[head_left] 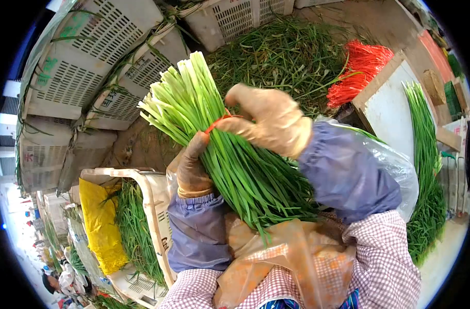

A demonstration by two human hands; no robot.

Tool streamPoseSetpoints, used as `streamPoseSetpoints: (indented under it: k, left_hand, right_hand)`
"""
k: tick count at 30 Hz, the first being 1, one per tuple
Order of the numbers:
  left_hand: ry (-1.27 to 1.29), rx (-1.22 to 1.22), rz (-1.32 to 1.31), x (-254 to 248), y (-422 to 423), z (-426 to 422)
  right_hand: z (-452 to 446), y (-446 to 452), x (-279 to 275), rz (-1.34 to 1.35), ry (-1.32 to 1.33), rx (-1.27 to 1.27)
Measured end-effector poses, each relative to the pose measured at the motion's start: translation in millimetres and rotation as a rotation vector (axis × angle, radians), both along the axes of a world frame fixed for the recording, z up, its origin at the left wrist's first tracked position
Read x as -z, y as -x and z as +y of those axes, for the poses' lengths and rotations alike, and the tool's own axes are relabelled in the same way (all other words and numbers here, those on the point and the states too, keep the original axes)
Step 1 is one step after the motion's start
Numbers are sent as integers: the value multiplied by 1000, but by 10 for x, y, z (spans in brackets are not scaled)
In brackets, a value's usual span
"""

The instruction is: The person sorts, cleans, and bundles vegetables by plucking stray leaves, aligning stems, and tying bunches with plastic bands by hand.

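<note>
A thick bunch of garlic chives (pixel 245 170) lies across my lap, its pale cut ends up at the left and its green leaves toward my apron. My gloved left hand (pixel 192 167) is closed round the bunch from the left side; some of its fingers are hidden behind the stalks. A thin red tie (pixel 213 126) crosses the stalks just below the pale part. Over the bunch, my gloved right hand (pixel 271 119) has its fingers curled at the tie, with a little motion blur.
White plastic crates (pixel 72 67) stand at the upper left. Loose chive trimmings (pixel 281 62) lie ahead, beside a pile of red ties (pixel 358 69). More long chives (pixel 425 180) lie on the right by a white board (pixel 389 103). A crate with chives (pixel 137 226) and yellow sacking (pixel 103 224) is left.
</note>
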State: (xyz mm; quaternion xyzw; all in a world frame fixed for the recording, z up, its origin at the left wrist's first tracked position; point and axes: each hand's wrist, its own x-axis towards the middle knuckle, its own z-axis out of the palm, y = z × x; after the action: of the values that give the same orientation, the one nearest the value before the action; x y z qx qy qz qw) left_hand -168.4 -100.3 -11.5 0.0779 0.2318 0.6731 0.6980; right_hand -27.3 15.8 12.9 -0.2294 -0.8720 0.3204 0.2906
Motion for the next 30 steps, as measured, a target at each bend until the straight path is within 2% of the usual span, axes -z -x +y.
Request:
streamPoseSetpoints:
  k: [2, 4, 5, 6, 7, 8, 10, 11, 12, 13, 16, 17, 19, 21, 23, 24, 26, 30]
  left_hand:
    - [-10, -6, -82, 62, 69, -3]
    - [-39, 53, -76, 18, 112, -9]
    - [80, -135, 81, 12, 15, -18]
    - [31, -145, 97, 33, 88, -39]
    - [42, -204, 88, 25, 93, -24]
    - [52, -265, 84, 11, 103, -1]
    - [-23, -299, 137, 118, 295, 11]
    - [-36, -312, 124, 167, 392, -1]
    - [-59, -321, 110, 209, 470, 3]
    - [-51, -373, 142, 245, 524, 7]
    - [2, -385, 114, 222, 540, -30]
    - [-108, -314, 128, 159, 487, -29]
    - [-88, -335, 122, 218, 529, -43]
    - [-28, -397, 115, 315, 629, -41]
    - [-35, -378, 124, 294, 584, -25]
    - [-41, -365, 137, 281, 568, -27]
    - [-127, -328, 146, 226, 501, -21]
    - [-95, -346, 128, 245, 551, -63]
  right_hand:
    - [-27, 198, 141, -45, -73, -4]
    - [-24, 256, 126, 189, 264, -207]
    - [-30, 223, 104, 352, 383, -243]
    - [14, 110, -69, 417, 516, -302]
    - [50, -82, -329, 460, 839, -272]
    - [142, -262, -426, 454, 845, -267]
    - [506, -608, -502, 812, 970, -576]
    - [749, -786, -482, 546, 849, -574]
    - [746, -842, -432, 122, 390, -8]
    - [727, -925, -337, 121, 380, 2]
    - [556, -1212, -145, -93, -270, 388]
    - [387, -1268, -209, 132, 210, 371]
    - [13, -1349, -483, 200, 623, 209]
    - [-340, -1251, -413, 233, 461, 57]
    - [-603, -1131, -334, 140, 267, -39]
    - [-722, -1048, -395, -121, 169, -34]
    - [-850, -928, -262, -337, 135, -32]
    - [-928, -720, -9, -420, -24, 145]
